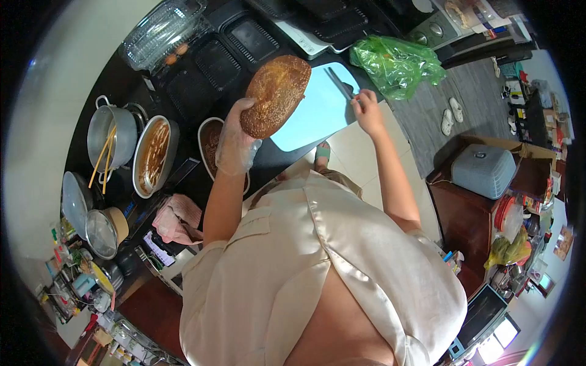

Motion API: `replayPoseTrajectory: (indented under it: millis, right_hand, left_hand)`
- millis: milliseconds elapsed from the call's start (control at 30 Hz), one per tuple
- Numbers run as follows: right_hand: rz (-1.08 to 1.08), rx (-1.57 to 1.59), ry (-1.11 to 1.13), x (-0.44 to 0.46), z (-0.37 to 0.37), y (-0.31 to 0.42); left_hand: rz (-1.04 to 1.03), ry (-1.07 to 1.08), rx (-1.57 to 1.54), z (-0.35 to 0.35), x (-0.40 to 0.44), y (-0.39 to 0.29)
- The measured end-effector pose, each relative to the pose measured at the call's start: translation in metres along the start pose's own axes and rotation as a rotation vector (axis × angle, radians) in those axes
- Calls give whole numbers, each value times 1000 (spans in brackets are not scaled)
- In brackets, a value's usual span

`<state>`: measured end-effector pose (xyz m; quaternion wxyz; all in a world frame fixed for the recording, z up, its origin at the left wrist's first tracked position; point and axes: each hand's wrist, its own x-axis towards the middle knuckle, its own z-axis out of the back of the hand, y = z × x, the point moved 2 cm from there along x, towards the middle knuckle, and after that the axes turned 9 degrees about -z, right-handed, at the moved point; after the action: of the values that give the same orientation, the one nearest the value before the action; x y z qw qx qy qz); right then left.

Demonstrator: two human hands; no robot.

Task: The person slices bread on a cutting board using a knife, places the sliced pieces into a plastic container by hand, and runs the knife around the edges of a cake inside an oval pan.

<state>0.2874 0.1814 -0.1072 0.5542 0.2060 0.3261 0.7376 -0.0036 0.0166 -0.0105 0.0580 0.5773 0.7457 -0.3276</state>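
My left hand (237,137), in a clear plastic glove, is closed on a large brown bread loaf (278,94) sprinkled with sesame seeds. The loaf is raised at the left edge of a light blue cutting board (317,116) and hides part of it. Bare, my right hand (368,111) is closed around the handle of a knife (339,82) at the board's right side. The blade lies over the board, pointing away from me and apart from the loaf. Beside my left wrist, an oval dish (204,131) with a dark brown filling is partly covered by my arm.
A green plastic bag (397,64) lies right of the board. Black plastic trays (249,38) and a clear container (162,33) are at the back left. Nearer on the left are a metal pot (97,131) with chopsticks (105,160), a sauce-smeared oval dish (152,158) and a pink cloth (178,216).
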Motion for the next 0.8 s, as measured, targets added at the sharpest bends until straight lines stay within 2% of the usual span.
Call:
replayPoseTrajectory:
  millis: [67, 100, 167, 200, 300, 333, 400, 433, 500, 567, 600, 667, 700, 733, 767, 800]
  right_hand:
    - [40, -7, 23, -5, -15, 31]
    - [27, -52, 39, -1, 7, 15]
    - [164, 41, 40, 13, -4, 19]
    - [100, 106, 130, 11, -8, 30]
    - [199, 122, 186, 21, -21, 38]
    - [204, 119, 193, 27, -23, 32]
    - [80, 395, 236, 36, -21, 20]
    - [85, 389, 245, 38, -13, 14]
    - [-57, 458, 321, 37, -1, 3]
    - [-59, 497, 350, 25, 18, 15]
    - [-80, 569, 371, 21, 22, 15]
    - [-104, 642, 395, 9, 33, 22]
    - [-187, 603, 407, 3, 38, 29]
    - [-269, 562, 417, -3, 40, 32]
    - [-275, 566, 419, -9, 38, 34]
    - [-286, 543, 416, -14, 35, 38]
  left_hand:
    - [-43, 7, 36, 5, -6, -10]
    - [-17, -6, -4, -10, -8, 20]
    - [-93, -25, 39, -27, -15, 22]
    - [-97, -32, 44, -24, -14, 22]
    - [-150, -107, 188, -18, -16, 23]
    - [-237, -46, 269, -30, -26, 25]
    - [-329, 5, 345, -35, -30, 28]
    - [-320, 27, 418, -33, -23, 31]
    - [-317, 40, 490, -15, -1, 39]
    - [-303, 228, 538, 28, 30, 52]
    - [-305, 223, 537, 39, 47, 51]
    - [130, 73, 481, 56, 70, 53]
    - [130, 70, 482, 47, 60, 52]
    - [-4, 43, 511, 26, 42, 46]
    - [-135, 15, 541, 13, 30, 41]
    - [-131, 15, 546, 12, 31, 39]
